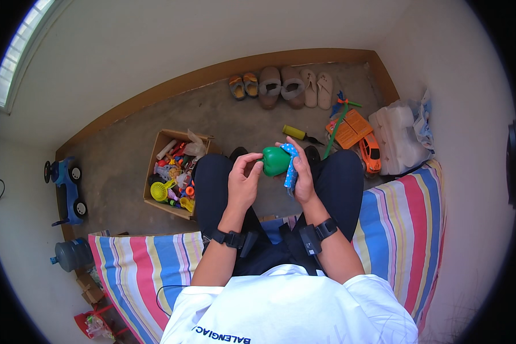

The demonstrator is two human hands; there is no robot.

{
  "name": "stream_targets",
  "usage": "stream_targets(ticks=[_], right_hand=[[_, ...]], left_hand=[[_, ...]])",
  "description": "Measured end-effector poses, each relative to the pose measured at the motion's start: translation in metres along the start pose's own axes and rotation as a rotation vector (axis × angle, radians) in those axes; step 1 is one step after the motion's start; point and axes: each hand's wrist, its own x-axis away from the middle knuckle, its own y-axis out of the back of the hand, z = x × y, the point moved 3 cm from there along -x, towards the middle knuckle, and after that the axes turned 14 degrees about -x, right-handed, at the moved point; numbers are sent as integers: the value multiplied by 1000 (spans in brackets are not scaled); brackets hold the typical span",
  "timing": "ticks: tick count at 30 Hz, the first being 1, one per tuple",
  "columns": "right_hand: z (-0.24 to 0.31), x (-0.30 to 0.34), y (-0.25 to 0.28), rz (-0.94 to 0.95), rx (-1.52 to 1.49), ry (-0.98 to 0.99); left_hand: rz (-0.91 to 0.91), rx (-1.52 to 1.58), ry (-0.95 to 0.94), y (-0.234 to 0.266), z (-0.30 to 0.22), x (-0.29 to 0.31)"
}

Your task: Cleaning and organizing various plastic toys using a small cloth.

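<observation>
The green balloon sits between the hands. The left hand has its grip pinched on the balloon's left end; the right hand is curled loosely around a dotted blue strip. If the left fingertips slacken, the balloon could drop to the floor, or leak if untied; whether it is tied, I cannot tell.
</observation>
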Motion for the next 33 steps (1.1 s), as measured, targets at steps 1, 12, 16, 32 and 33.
stream_targets(ticks=[1,12,16,32,33], right_hand=[[-2,-1,3,-1,0,1],[-3,-1,11,94,127,200],[-3,-2,11,115,126,198],[-4,-1,8,142,305,207],[-5,-1,8,137,301,200]], left_hand=[[16,-15,21,0,0,0],[32,90,111,-3,1,0],[60,116,138,-3,-3,-1],[106,370,261,-1,5,0],[88,385,262,-1,4,-1]])
